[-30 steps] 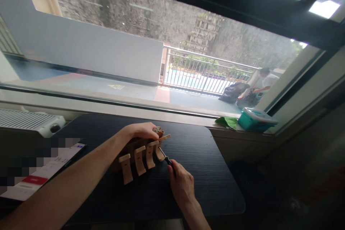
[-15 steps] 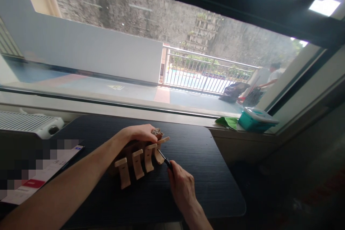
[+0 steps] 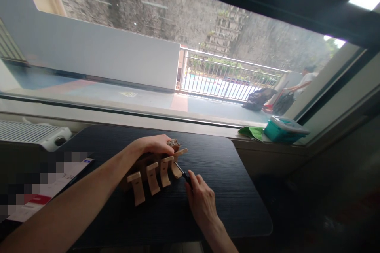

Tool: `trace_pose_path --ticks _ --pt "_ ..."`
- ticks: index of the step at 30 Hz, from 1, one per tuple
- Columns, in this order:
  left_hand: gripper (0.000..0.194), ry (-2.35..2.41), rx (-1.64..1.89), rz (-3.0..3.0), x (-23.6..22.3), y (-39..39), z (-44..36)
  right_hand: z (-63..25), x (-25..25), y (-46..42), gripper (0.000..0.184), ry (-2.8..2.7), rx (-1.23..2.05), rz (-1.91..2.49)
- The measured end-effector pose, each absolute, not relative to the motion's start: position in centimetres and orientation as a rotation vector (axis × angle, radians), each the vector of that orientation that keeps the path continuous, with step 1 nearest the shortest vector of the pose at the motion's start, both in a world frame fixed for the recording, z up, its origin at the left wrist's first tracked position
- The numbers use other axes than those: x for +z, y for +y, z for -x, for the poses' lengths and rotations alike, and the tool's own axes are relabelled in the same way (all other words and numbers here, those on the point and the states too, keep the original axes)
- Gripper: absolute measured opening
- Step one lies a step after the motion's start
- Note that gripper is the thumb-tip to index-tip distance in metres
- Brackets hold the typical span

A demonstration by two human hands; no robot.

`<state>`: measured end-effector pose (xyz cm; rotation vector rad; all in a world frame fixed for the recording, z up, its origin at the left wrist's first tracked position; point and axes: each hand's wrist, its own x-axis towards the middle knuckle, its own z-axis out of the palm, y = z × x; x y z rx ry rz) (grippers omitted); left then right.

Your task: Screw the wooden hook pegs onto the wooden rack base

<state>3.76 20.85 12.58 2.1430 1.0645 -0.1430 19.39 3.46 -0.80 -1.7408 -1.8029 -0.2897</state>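
Observation:
On the dark table [image 3: 234, 201] lies a wooden rack [image 3: 141, 161] with several curved, light wooden hooks [image 3: 153, 180] facing me. My left hand [image 3: 156, 144] is closed over the rack's back edge near its far right end, where a rough, bark-like end [image 3: 174, 143] shows. A screwdriver [image 3: 181, 170] with a dark handle is gripped in my right hand [image 3: 202, 197]. Its metal shaft points up and left at the rightmost hook [image 3: 176, 169]; whether the tip sits in a screw is too small to tell.
A sheet or booklet [image 3: 44, 199], partly blurred out, lies at the left. Beyond it stands a white ribbed appliance [image 3: 35, 134]. On the sill at right are a green cloth [image 3: 252, 132] and a teal box [image 3: 283, 129]. Behind the window, a person [image 3: 305, 81] stands by dark bags.
The camera view has shifted slightly. Both hands, the screwdriver and the rack keep nearly the same places. Outside, the person's arm has moved.

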Motion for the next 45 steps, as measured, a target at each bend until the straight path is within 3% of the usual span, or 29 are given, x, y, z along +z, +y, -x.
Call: trace_pose_path --ticks 7,10,14,17,20,24,28,33,37,45 --pt "0.025 1.064 -0.153 -2.138 13.1 20.5 -3.8 -19.2 -0.5 4.1 0.029 -1.822 -0.323 1.596" --pt "0.024 1.068 -0.151 -2.144 13.3 20.4 -3.8 -19.0 -0.7 4.2 0.029 -1.727 -0.057 1.645" --pt "0.024 1.066 -0.146 -2.148 13.3 20.4 -3.8 -19.0 -0.2 4.5 0.035 -1.433 0.533 1.694" --pt "0.023 1.069 -0.15 -2.145 13.2 20.4 -3.8 -19.2 0.6 4.8 0.038 -1.389 0.711 1.689" --pt "0.023 1.074 -0.152 -2.141 13.2 20.4 -3.8 -19.3 0.7 4.7 0.036 -1.457 0.632 1.768" --pt "0.024 1.085 -0.151 -2.139 13.3 20.3 -3.8 -19.3 0.1 4.1 0.036 -1.617 0.225 1.878" --pt "0.024 1.091 -0.155 -2.131 13.3 20.4 -3.9 -19.7 0.0 3.6 0.022 -1.749 -0.121 1.658" --pt "0.023 1.057 -0.146 -2.13 13.1 20.5 -3.8 -19.8 0.3 3.8 0.025 -1.808 -0.269 1.535" --pt "0.023 1.04 -0.134 -2.128 13.0 20.7 -3.7 -19.5 -0.3 4.1 0.027 -1.739 -0.178 1.563" --pt "0.02 1.017 -0.119 -2.107 12.7 21.0 -3.7 -19.4 -0.2 4.2 0.03 -1.436 0.465 1.735"
